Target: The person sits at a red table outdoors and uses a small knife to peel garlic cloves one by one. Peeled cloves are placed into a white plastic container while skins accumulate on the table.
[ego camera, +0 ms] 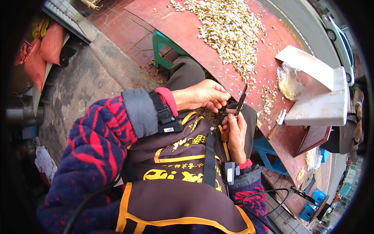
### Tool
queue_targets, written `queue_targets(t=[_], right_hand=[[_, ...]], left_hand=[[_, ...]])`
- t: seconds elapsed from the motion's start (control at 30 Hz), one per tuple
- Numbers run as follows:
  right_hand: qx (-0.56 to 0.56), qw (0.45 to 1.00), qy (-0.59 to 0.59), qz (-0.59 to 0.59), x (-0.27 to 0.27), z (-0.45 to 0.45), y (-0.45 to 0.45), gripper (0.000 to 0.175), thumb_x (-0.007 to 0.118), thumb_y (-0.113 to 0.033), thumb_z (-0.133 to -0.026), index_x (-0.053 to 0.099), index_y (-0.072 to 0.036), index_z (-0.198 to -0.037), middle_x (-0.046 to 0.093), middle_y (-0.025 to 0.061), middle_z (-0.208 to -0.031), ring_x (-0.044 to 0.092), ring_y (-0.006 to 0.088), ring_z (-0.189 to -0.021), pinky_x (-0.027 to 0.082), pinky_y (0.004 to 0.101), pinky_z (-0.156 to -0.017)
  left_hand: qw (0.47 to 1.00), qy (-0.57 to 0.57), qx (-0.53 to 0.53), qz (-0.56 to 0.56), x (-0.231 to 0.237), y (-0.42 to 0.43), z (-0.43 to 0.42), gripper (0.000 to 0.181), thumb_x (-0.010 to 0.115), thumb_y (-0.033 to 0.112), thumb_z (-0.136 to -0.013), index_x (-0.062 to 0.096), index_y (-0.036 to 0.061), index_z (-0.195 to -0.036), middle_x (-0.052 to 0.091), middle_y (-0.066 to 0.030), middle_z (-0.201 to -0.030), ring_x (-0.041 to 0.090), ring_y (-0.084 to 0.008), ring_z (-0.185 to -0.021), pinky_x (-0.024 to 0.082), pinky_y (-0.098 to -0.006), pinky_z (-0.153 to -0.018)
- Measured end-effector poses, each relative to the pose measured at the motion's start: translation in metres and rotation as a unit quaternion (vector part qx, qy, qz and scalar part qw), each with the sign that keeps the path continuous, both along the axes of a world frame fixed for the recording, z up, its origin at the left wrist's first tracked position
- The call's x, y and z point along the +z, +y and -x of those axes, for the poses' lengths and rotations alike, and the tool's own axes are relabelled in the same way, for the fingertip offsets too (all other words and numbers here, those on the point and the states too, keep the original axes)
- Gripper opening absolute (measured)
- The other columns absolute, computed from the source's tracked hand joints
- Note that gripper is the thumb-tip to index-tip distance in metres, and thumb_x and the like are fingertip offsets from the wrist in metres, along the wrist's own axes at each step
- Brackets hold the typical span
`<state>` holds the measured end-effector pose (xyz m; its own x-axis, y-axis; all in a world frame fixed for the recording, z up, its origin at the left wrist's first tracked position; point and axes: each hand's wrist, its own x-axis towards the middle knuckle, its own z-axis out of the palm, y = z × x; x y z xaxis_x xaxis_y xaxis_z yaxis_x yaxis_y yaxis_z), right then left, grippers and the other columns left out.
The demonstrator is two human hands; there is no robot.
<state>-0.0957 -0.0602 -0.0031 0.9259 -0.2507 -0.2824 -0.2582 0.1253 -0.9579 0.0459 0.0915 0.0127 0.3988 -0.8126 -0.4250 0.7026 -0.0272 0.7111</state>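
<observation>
My right hand (236, 131) grips a knife near the table edge. Its dark, narrow blade (241, 99) points up and away from me, and a brown wooden handle (225, 135) shows below the fingers. My left hand (206, 95) is just to its left, with thumb and fingertips drawn together; whether something small is between them is unclear. Beyond both hands, a large heap of small, pale-and-brown shelled or skinned pieces (230, 32), nuts or cloves by their look, lies on the red tabletop (175, 22). Pale scraps (267, 99) are scattered nearer to me.
A second knife with a wooden handle (273, 132) lies beside white foam box parts (318, 108). A clear plastic bag (289, 83) holds pale pieces. Green (159, 48) and blue (267, 155) plastic stools stand by the table. A black cable (271, 190) loops near my right sleeve.
</observation>
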Motion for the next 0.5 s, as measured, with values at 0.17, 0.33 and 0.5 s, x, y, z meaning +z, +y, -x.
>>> queue_targets(t=[0.17, 0.33, 0.5], right_hand=[[-0.026, 0.997, -0.036, 0.069, 0.011, -0.002, -0.007, 0.024, 0.053, -0.023, -0.096, 0.055, -0.003, -0.109, 0.054, 0.0003, -0.075, 0.046, 0.0049, -0.062, 0.038, 0.0173, -0.055], [-0.050, 0.995, -0.051, 0.064, 0.021, -0.001, -0.019, 0.023, 0.054, -0.023, -0.096, 0.057, -0.004, -0.108, 0.054, 0.0001, -0.077, 0.047, 0.0037, -0.064, 0.037, 0.0170, -0.056], [-0.036, 0.970, -0.110, 0.216, 0.025, 0.012, -0.025, 0.021, 0.059, -0.019, -0.093, 0.058, -0.002, -0.106, 0.048, -0.0033, -0.073, 0.042, 0.0052, -0.065, 0.036, 0.0203, -0.057]], left_hand=[[0.992, -0.066, 0.045, 0.096, 0.031, -0.015, -0.015, 0.023, 0.066, 0.022, -0.089, 0.061, 0.0039, -0.102, 0.065, -0.0029, -0.085, 0.062, -0.0087, -0.070, 0.054, -0.0241, -0.064], [0.958, 0.022, 0.167, 0.231, 0.035, -0.037, -0.014, 0.019, 0.062, 0.014, -0.091, 0.060, 0.0037, -0.106, 0.065, -0.0040, -0.088, 0.062, -0.0106, -0.074, 0.054, -0.0258, -0.066], [0.982, -0.126, 0.117, 0.072, 0.010, -0.040, 0.034, 0.021, 0.067, 0.014, -0.088, 0.063, 0.0006, -0.103, 0.066, -0.0028, -0.086, 0.060, -0.0078, -0.069, 0.051, -0.0230, -0.063]])
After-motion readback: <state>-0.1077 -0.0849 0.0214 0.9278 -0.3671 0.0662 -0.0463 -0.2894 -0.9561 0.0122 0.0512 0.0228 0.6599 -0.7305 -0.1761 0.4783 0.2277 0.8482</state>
